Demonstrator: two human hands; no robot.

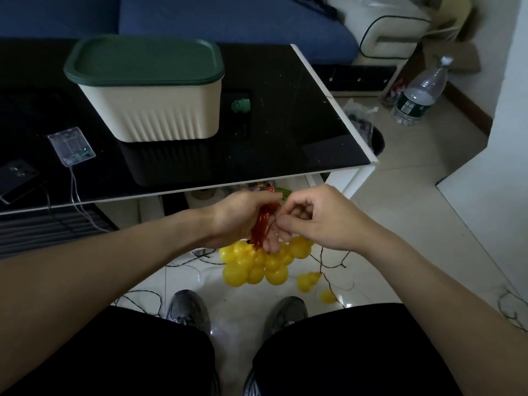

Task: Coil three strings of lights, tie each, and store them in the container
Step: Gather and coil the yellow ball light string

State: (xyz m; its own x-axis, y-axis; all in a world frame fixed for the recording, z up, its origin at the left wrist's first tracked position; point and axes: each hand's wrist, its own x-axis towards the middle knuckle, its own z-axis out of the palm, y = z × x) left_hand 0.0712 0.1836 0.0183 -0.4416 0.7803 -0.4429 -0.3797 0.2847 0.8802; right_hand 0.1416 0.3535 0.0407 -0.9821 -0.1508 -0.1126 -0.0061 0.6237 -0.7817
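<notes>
Seated view over a glossy black table with a white edge, blue sofa behind. At far left on the table lie a dark flat device and a clear battery box whose thin wire trails off the edge. Centre-left stands the cream ribbed container, its green lid on. Below the table edge, the left hand grips a bundle of red wire, from which the yellow bulbs hang in a cluster above the pale tiled floor; the right hand, fingers curled, pinches a strand at that bundle. Loose dark wires lie on the tiles. At right stand a black bin and a plastic bottle.
</notes>
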